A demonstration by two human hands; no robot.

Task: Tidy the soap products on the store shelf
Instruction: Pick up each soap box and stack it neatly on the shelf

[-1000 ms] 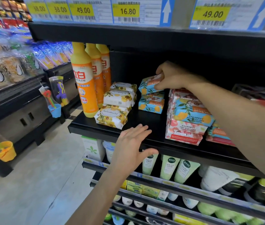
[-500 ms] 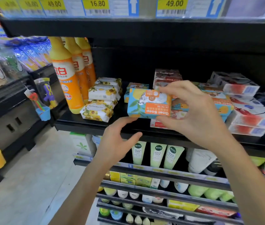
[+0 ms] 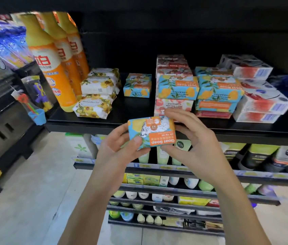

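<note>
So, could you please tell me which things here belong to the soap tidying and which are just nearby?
Job: Goat Soap box, held in left hand and right hand; blue Goat Soap stacks; pink Goat Soap boxes; sunflower-wrapped soaps.
Nearby: orange bottles; tubes on the lower shelf; hanging toy cups.

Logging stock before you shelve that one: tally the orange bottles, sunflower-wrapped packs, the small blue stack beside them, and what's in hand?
Orange bottles: 3
Sunflower-wrapped packs: 3
Blue boxes in small stack: 2
Goat Soap box, held by left hand and right hand: 1
Total: 9
</note>
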